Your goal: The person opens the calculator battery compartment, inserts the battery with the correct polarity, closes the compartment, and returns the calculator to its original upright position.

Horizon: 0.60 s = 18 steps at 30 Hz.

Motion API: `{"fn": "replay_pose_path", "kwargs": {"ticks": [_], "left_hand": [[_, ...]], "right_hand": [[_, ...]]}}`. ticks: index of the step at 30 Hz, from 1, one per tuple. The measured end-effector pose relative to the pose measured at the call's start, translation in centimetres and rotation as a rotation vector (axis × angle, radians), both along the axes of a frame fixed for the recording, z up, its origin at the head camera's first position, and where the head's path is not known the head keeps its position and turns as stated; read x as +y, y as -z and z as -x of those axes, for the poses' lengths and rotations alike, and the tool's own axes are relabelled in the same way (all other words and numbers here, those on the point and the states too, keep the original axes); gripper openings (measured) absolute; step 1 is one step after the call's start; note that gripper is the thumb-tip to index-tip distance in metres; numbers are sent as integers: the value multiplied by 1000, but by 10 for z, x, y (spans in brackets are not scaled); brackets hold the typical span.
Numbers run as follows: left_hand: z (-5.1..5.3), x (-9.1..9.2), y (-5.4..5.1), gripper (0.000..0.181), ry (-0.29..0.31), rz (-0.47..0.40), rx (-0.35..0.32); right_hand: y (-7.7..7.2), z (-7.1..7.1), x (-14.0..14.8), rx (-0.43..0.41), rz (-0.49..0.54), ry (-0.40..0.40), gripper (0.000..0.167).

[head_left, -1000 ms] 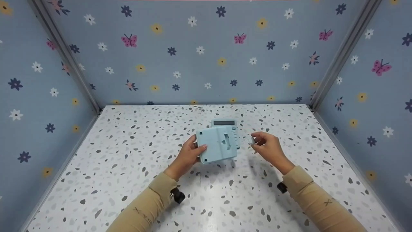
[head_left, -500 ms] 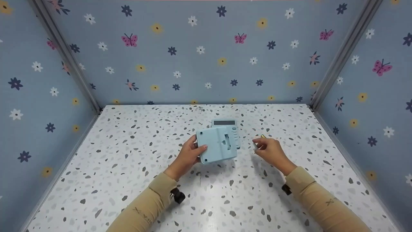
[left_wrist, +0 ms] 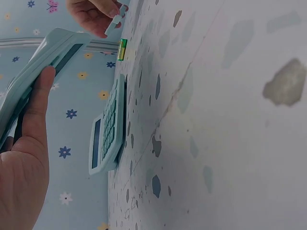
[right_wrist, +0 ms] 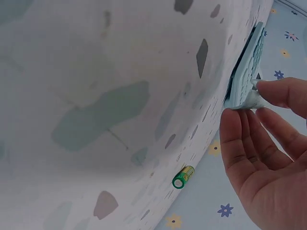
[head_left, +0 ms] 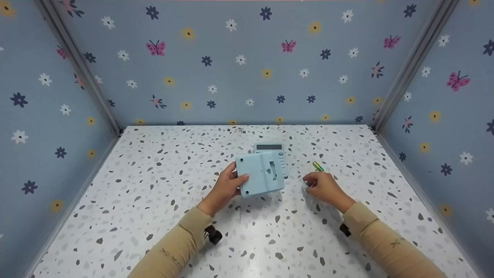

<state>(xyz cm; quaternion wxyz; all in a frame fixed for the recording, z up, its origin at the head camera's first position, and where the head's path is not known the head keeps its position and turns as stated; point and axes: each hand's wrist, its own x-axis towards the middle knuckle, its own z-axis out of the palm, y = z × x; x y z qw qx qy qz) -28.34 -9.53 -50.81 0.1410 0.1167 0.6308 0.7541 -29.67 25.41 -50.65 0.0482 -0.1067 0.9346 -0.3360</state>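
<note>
My left hand grips a light blue calculator by its left side, thumb on top. Its back faces up, with the battery slot uncovered. My right hand, low over the table to the right, pinches a small pale blue battery cover between thumb and fingers. In the head view the fingers mostly hide that cover. A green and yellow battery lies on the table just beyond the right hand; the right wrist view shows the battery apart from the fingers.
A second light blue calculator lies face up on the speckled white table, partly covered from above by the held one. Flower-patterned panels stand at the back and both sides.
My right hand has shifted slightly right and toward me, lowering with the cover. The battery, hidden behind that hand at first, now shows. The left hand and its calculator stay put.
</note>
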Motion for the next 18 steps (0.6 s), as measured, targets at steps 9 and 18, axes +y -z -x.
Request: {"fn": "replay_pose_path", "kwargs": {"ticks": [9, 18], "left_hand": [[0, 0, 0, 60, 15, 5, 1], [-1, 0, -2, 61, 20, 9, 5]], "right_hand": [[2, 0, -3, -120, -72, 0, 36], [0, 0, -3, -166, -88, 6, 35]]}}
